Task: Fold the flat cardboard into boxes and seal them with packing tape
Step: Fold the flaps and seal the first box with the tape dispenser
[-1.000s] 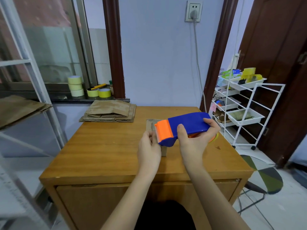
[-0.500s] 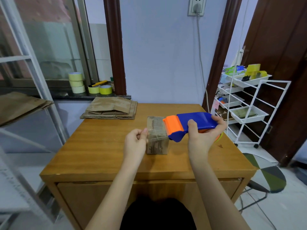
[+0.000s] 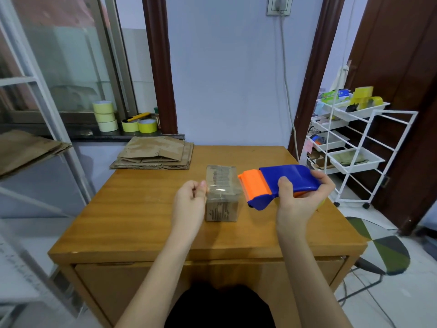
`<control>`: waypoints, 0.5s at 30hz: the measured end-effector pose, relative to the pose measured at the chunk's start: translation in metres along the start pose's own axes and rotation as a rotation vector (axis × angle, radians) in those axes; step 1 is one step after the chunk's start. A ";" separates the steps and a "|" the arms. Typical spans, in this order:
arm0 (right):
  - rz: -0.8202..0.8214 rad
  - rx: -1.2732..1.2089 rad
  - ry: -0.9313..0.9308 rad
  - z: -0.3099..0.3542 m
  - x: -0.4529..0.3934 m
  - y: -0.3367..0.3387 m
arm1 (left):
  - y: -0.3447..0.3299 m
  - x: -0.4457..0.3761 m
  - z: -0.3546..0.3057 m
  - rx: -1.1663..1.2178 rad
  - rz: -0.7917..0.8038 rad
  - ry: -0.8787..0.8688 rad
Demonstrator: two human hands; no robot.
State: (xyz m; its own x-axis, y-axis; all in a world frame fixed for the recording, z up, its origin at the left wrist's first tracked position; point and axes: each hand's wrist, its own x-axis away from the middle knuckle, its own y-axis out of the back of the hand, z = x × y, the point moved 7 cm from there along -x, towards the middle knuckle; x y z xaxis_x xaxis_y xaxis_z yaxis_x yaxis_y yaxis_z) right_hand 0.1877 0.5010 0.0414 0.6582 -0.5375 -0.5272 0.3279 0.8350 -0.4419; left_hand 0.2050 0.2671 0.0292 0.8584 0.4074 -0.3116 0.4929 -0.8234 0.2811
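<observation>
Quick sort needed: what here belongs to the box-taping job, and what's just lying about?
Job:
small brown cardboard box
blue and orange tape dispenser
stack of flat brown cardboard
yellow tape rolls on the sill

Lying about:
white wire trolley
wall socket

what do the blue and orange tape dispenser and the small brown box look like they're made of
The blue and orange tape dispenser looks like moulded plastic: smooth, uniformly coloured, softly glossy. The small brown box looks like matte cardboard with scuffed, worn patches; the shiny clear band over its top is probably packing tape.
</observation>
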 end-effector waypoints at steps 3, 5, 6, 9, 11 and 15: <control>-0.037 -0.006 0.003 0.000 -0.008 0.011 | 0.012 -0.001 -0.008 -0.332 -0.092 -0.112; -0.013 0.038 0.045 0.002 -0.012 0.016 | 0.018 -0.003 -0.008 -0.390 -0.101 -0.155; 0.013 0.063 0.068 0.003 -0.013 0.017 | 0.020 -0.005 -0.007 -0.359 -0.087 -0.152; 0.067 0.094 0.113 0.007 -0.013 0.016 | 0.016 -0.011 -0.006 -0.232 -0.031 -0.121; 0.084 0.114 0.138 0.008 -0.012 0.016 | 0.013 -0.014 -0.007 -0.200 -0.013 -0.123; 0.114 0.135 0.158 0.005 -0.009 0.020 | 0.009 -0.018 0.003 -0.166 0.052 -0.072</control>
State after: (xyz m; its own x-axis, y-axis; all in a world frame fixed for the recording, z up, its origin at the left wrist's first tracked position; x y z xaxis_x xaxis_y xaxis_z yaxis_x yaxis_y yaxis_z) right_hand 0.1922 0.5233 0.0411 0.5855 -0.4415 -0.6799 0.3517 0.8940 -0.2777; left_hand 0.1937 0.2511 0.0347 0.8737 0.3320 -0.3554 0.4702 -0.7635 0.4426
